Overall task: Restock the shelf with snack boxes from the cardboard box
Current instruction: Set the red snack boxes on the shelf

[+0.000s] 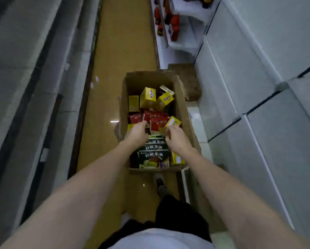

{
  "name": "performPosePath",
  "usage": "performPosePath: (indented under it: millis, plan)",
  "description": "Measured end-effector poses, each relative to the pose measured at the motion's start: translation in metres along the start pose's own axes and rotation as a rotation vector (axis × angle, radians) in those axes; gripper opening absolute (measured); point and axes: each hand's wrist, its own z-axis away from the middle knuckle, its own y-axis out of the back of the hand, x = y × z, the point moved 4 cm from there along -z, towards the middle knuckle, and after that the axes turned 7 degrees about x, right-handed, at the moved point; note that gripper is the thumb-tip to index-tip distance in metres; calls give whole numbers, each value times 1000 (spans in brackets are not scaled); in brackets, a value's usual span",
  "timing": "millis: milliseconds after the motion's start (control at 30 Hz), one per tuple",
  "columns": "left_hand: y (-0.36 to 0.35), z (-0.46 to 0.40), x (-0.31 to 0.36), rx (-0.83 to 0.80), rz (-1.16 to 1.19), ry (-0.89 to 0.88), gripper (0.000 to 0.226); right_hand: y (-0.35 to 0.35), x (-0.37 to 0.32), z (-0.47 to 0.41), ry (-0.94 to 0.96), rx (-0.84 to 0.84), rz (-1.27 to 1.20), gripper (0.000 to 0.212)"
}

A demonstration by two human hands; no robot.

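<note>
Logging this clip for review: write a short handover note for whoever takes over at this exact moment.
Left hand: inside the cardboard box, fingers at the red snack boxes; grip unclear.
Right hand: also inside, fingers at a yellow snack box; grip unclear.
Box sits on the aisle floor, holding yellow, red and green snack boxes.
Done: nothing visibly lifted out yet; white shelves on the right look bare.
Left: lift boxes out and place them on the shelf.
</note>
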Motion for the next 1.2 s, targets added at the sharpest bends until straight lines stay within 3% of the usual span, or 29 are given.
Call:
performPosePath:
  millis: [233,367,567,833,967,1200]
  plan:
    - [-37,-70,-27,-30,44,255,38,-36,20,-112,173,-191,80,36]
    - [-63,-107,-40,-17,58,396,26,-57,32,-159,268,-256,99,38]
    - [-96,-157,-58,-9,73,442,25,-96,45,-209,248,-403,54,43]
    - [-136,-210,-75,28,186,567,59,-142,54,-231,233,-617,11,65]
    - [-152,-218,-82,-3,207,583,72,-149,57,-238,286,-619,85,65]
    - [-140,-223,-84,-58,85,485,55,-139,52,-228,353,-489,75,46]
